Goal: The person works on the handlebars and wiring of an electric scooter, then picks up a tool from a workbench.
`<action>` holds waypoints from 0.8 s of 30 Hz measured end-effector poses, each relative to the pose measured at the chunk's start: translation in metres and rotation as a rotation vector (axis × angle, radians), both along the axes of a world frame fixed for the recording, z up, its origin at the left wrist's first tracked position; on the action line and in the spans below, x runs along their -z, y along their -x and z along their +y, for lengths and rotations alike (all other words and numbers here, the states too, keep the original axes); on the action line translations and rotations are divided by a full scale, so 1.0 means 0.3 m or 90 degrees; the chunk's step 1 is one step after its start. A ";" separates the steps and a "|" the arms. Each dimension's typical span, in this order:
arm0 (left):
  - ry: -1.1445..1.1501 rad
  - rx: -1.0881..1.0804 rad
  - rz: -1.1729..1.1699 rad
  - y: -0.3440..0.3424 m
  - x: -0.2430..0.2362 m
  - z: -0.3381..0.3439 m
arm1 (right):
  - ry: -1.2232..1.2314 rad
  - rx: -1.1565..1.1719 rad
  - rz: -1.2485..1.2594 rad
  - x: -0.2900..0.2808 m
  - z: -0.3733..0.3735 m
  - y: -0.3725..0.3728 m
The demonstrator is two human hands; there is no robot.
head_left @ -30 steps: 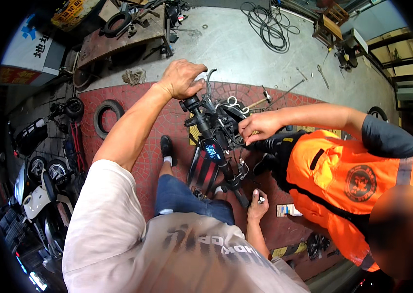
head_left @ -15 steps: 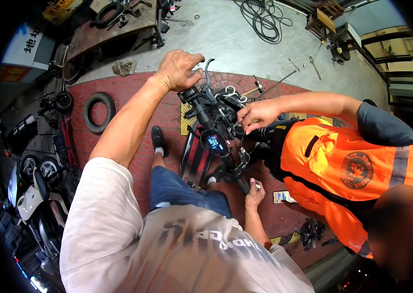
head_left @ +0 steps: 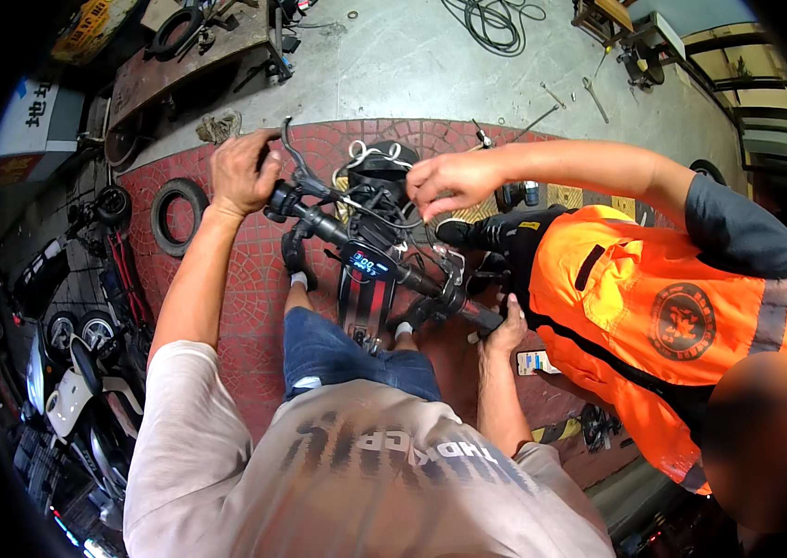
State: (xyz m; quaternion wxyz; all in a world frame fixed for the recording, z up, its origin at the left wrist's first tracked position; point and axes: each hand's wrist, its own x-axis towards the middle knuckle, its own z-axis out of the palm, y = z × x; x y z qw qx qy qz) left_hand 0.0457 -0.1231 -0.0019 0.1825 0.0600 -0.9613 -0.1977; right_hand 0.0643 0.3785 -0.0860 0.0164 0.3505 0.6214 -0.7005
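The handlebar [head_left: 324, 226] of an electric scooter is held in front of the person's body, over the red-striped deck [head_left: 363, 302], its lit display [head_left: 368, 264] turned upward. Compared with a second ago, the bar has been swung round: its left end is now carried farther to the left and its right end farther to the right, so that it lies more squarely across the person and the cables [head_left: 376, 206] are more openly exposed. The left hand [head_left: 243, 172] is curled at the left end, just beside the brake lever [head_left: 292, 149]; how tightly it is closed cannot be told. The right grip [head_left: 482, 318] is held by the right hand [head_left: 505, 330], whose fingers are partly hidden. The cables are met by the bent fingers of a co-worker's hand [head_left: 454, 181], beyond which an orange vest [head_left: 616, 307] is seen. A phone [head_left: 533, 363] is seen near the right hand. Underneath, red patterned paving [head_left: 254, 279] is bordered by grey concrete [head_left: 403, 74], on which a wrench [head_left: 595, 99] and a coiled hose [head_left: 496, 26] are laid. A loose tyre [head_left: 178, 218], a cluttered workbench [head_left: 170, 79] and parked scooters [head_left: 77, 395] are seen leftward.
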 end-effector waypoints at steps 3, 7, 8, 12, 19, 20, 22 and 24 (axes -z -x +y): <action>0.013 -0.007 0.031 0.016 0.010 -0.037 | 0.039 -0.054 -0.029 -0.053 -0.020 0.049; -0.001 0.017 0.016 0.068 0.024 -0.086 | 0.008 -0.052 -0.019 0.051 0.005 0.065; -0.006 0.012 0.005 0.059 0.029 -0.100 | 0.010 -0.068 -0.038 -0.006 -0.028 0.089; -0.013 -0.020 -0.001 0.038 0.047 -0.143 | 0.034 -0.075 -0.071 -0.114 -0.110 0.191; -0.058 -0.073 -0.032 -0.001 0.121 -0.294 | -0.069 -0.190 0.039 -0.166 -0.260 0.364; -0.072 -0.074 -0.014 0.004 0.138 -0.314 | -0.092 -0.216 0.048 -0.204 -0.296 0.400; -0.068 -0.093 0.014 0.032 0.160 -0.360 | -0.150 -0.253 0.088 -0.231 -0.359 0.466; -0.097 -0.118 0.026 0.085 0.166 -0.425 | -0.195 -0.263 0.116 -0.245 -0.416 0.553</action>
